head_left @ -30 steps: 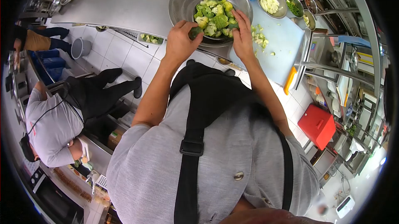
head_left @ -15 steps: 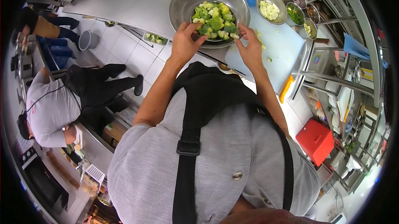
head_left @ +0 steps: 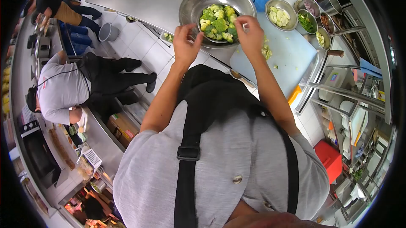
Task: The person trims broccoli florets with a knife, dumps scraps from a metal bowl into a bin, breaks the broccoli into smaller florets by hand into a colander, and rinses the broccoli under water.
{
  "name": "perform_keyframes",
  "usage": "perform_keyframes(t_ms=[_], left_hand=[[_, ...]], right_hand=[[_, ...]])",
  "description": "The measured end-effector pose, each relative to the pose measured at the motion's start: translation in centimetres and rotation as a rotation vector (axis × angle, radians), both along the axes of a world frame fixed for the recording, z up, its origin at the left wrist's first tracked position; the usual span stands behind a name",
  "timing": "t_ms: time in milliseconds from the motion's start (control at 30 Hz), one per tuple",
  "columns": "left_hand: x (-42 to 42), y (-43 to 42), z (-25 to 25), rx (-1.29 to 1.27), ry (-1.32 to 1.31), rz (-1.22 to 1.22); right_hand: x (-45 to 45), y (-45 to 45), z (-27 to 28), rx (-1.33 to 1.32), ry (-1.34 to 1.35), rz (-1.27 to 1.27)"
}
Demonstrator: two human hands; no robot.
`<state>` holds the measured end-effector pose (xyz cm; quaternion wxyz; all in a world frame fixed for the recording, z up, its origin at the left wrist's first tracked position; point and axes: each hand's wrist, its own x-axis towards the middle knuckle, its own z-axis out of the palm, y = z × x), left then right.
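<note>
A perforated steel colander stands on the worktop and holds a heap of broccoli florets. My left hand is at the colander's near left rim, thumb and fingers apart, with nothing between them. On the opposite side, my right hand reaches over the right rim beside the florets. Its fingers are bent but spread, and I see nothing in them. Just right of the colander lies a pale cutting board with green scraps on it.
Behind the board are a blue cloth, a bowl of pale slices and several smaller ingredient bowls. A yellow handle shows by the board's near edge. Two people work at the left; a grey bucket is on the floor.
My hands have drawn apart from the florets: the left back to the rim, the right higher along the colander's right side. The whole view has shifted slightly.
</note>
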<state>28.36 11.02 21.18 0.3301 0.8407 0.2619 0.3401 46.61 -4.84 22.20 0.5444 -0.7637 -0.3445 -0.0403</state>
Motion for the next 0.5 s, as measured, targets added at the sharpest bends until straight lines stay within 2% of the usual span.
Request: perform_keyframes(t_ms=[100, 133, 233, 267, 367, 467, 500], left_hand=[[-0.7, -0.4, -1.3, -0.374, -0.12, 0.304], [-1.0, 0.1, -2.2, -0.55, -0.025, 0.323], [-0.5, 0.0, -2.9, -1.131, -0.038, 0.215], [-0.4, 0.0, -4.1, -1.13, -0.019, 0.165], [-0.5, -0.2, -5.2, -1.23, -0.154, 0.098], [-0.7, -0.8, -4.9, -1.18, -0.193, 0.178], [-1.1, -0.8, -4.8, -1.18, -0.203, 0.189]], right_hand=[[0.4, 0.0, -1.1, -0.162, -0.124, 0.162], [0.5, -0.3, -1.0, -0.147, -0.014, 0.175], [1.1, -0.2, -0.9, -0.02, 0.043, 0.249], [1.8, -0.1, -1.5, -0.006, -0.024, 0.244], [3.6, -0.8, -2.2, -0.027, -0.061, 0.003], [4.3, -1.6, -2.6, -0.2, 0.108, -0.201], [4.6, -1.7, -3.3, -0.27, 0.134, -0.157]])
